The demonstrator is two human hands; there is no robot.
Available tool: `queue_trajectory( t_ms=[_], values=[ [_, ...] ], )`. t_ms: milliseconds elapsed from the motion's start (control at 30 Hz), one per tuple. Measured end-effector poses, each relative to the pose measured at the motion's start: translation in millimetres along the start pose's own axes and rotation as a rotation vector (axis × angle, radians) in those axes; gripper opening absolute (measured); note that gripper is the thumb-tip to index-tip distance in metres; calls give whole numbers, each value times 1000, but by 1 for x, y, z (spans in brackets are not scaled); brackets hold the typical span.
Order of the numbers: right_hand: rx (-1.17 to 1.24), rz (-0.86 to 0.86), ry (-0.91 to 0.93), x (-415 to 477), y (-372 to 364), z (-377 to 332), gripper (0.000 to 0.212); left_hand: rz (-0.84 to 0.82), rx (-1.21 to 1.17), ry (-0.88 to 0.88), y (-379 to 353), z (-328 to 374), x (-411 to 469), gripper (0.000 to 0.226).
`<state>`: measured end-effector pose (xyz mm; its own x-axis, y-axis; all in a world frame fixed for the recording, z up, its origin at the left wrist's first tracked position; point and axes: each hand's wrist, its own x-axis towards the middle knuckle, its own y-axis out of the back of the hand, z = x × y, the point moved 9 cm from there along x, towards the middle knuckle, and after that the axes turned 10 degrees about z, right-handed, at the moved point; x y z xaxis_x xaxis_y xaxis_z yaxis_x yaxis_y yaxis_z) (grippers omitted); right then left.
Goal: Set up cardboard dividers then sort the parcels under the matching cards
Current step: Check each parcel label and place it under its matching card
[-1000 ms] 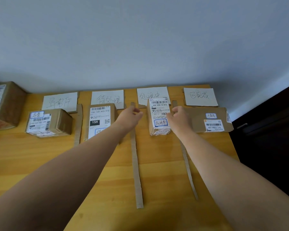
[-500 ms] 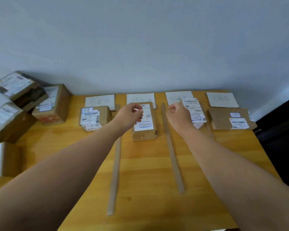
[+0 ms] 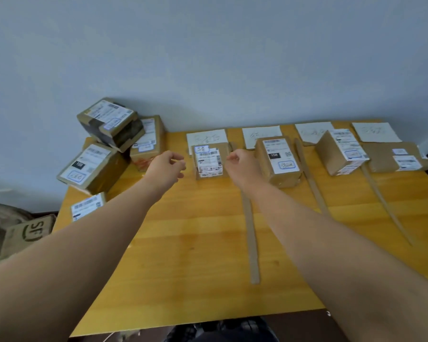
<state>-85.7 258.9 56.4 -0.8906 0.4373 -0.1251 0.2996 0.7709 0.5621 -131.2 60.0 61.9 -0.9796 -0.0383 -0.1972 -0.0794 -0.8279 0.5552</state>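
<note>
Several white handwritten cards lie along the table's far edge, the leftmost card [image 3: 206, 138] above a small parcel [image 3: 209, 162]. Under the other cards sit a second parcel [image 3: 278, 161], a tilted third parcel [image 3: 341, 152] and a flat envelope parcel [image 3: 395, 156]. Cardboard divider strips [image 3: 250, 238] [image 3: 311, 181] [image 3: 386, 208] separate the lanes. My left hand [image 3: 165, 166] hovers left of the small parcel, fingers loosely curled, holding nothing. My right hand [image 3: 242, 166] hovers just right of that parcel, curled into a loose fist, also holding nothing.
A stack of unsorted parcels [image 3: 101, 154] fills the table's back left corner, with one more parcel [image 3: 87, 208] at the left edge. A brown bag marked SF [image 3: 27, 233] sits on the floor left of the wooden table [image 3: 183, 267]. The wall is behind.
The view has swung left, revealing the parcel stack. Both hands left the third parcel and moved leftward across the lanes, now flanking the leftmost small parcel.
</note>
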Motion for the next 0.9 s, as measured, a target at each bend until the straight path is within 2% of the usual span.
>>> queue_trajectory(
  t_ms=[233,500,667,767,900],
  values=[
    [-41,-66,-1,7,-48,-34,27,114,-81,113,45,-37,23,26],
    [-34,-113,-65,21,-102,-46,27,264,-304,472,93,-105,82,63],
    [3,-89,-104,44,-136,-59,25,240,-472,615,103,-122,131,78],
    [-6,-80,-91,59,-151,-71,25,186,-543,660,99,-129,152,73],
    [-19,-70,-91,73,-162,-80,27,205,-757,753,92,-137,168,80]
  ],
)
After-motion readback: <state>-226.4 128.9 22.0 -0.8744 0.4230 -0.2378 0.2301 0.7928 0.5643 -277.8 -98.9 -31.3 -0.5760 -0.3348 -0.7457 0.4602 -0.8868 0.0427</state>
